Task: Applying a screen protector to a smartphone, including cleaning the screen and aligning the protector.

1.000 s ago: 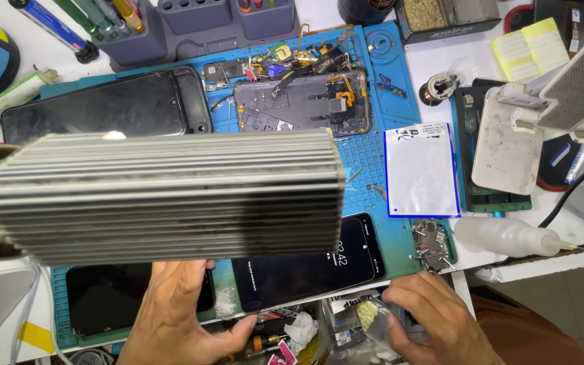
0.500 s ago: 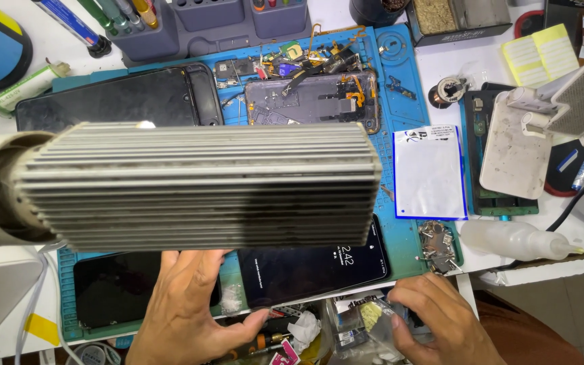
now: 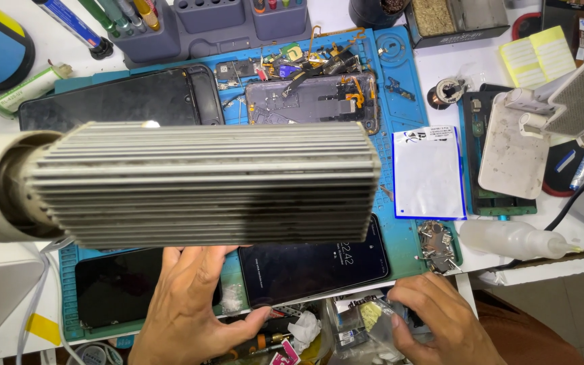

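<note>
Below the ribbed lamp [image 3: 197, 182], the left hand [image 3: 190, 304] lies open beside the lit phone [image 3: 315, 267]; the right hand [image 3: 441, 324] pinches a small clear bag [image 3: 366, 321].

ribbed lamp head [image 3: 204, 182] | white pouch [image 3: 429, 172] | squeeze bottle [image 3: 508, 238] | tool rack [image 3: 211, 20]

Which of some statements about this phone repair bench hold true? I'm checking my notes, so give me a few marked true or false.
1. The left hand rests at the edge of the lit phone. True.
2. The right hand holds a screwdriver. False: it reaches into the clutter of small parts at the near edge.
3. The opened phone lies on the blue mat. True.
4. The white packet lies left of the ribbed metal cylinder. False: it lies to the right.
</note>
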